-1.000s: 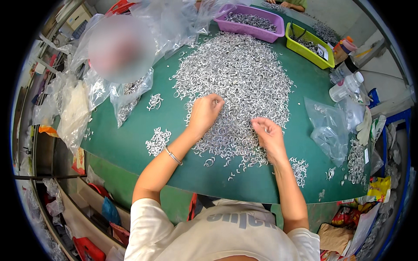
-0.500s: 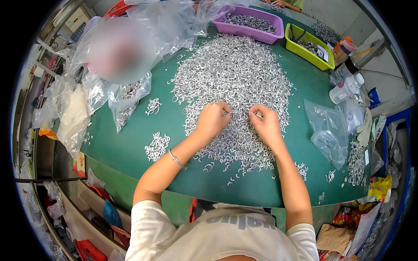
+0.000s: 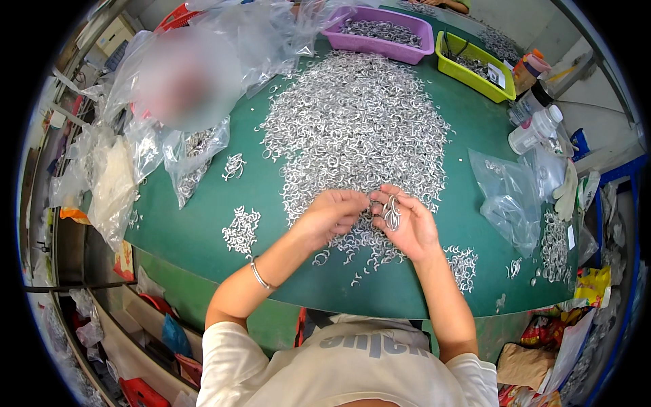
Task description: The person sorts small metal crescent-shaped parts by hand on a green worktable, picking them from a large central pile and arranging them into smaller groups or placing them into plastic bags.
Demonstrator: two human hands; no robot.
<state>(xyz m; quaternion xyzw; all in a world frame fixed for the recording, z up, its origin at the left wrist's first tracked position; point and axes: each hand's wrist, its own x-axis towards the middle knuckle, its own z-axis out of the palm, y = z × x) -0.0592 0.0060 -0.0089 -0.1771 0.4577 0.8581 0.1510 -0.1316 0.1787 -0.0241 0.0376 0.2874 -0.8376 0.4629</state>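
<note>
A wide pile of small silver curved metal pieces (image 3: 352, 122) covers the middle of the green table (image 3: 196, 224). Over its near part, my right hand (image 3: 415, 234) is turned palm up, its fingers curled around several silver metal rings (image 3: 390, 214). My left hand (image 3: 332, 217), with a bracelet (image 3: 258, 273) on the wrist, meets the right fingertips in a pinch; whatever lies between its fingers is too small to make out. One small heap of metal pieces (image 3: 241, 230) lies left of my left hand, and another heap (image 3: 464, 268) sits right of my right forearm.
At the back stand a purple basket (image 3: 424, 51) and a yellow-green basket (image 3: 475, 80), both with metal pieces. Plastic bags (image 3: 261, 47) crowd the back left. White bottle (image 3: 536, 130), clear bag (image 3: 505, 210) and more metal pieces (image 3: 556, 247) line the right side. A person's hand (image 3: 427, 3) shows beyond.
Both hands have drawn nearer to me and closer together. My right hand has turned palm up, showing the rings in it.
</note>
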